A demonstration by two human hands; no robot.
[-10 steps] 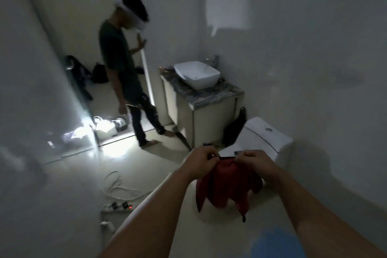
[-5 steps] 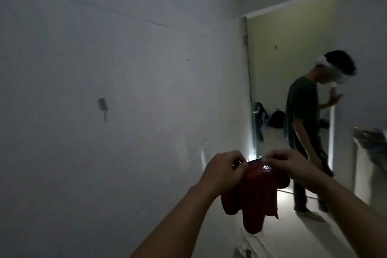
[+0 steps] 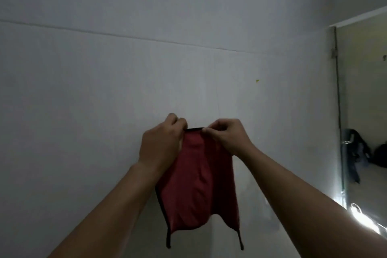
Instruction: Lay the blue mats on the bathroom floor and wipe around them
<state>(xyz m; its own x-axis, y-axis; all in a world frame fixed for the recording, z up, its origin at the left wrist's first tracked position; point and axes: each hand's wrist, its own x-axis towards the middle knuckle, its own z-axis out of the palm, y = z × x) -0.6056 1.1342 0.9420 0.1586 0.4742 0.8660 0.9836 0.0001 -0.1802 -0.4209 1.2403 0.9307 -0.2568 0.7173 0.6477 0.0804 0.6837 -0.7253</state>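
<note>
A red cloth [image 3: 199, 184] with a dark trim hangs in front of a pale wall, held up by its top edge. My left hand [image 3: 162, 142] pinches the left end of that edge and my right hand [image 3: 227, 136] pinches the right end, the two fists close together. Two dark corner tails of the cloth dangle at the bottom. No blue mat is in view, and the floor is out of sight.
A plain white wall [image 3: 104, 90] fills most of the view. At the right edge an open doorway [image 3: 364, 100] shows a dim room with dark bags [image 3: 356, 153] hanging or lying there. Bright glare [image 3: 360, 216] falls low by the door frame.
My view has swung left from the sink, toilet and other person to the bare wall. Both hands kept hold of the red cloth, which now hangs more spread out.
</note>
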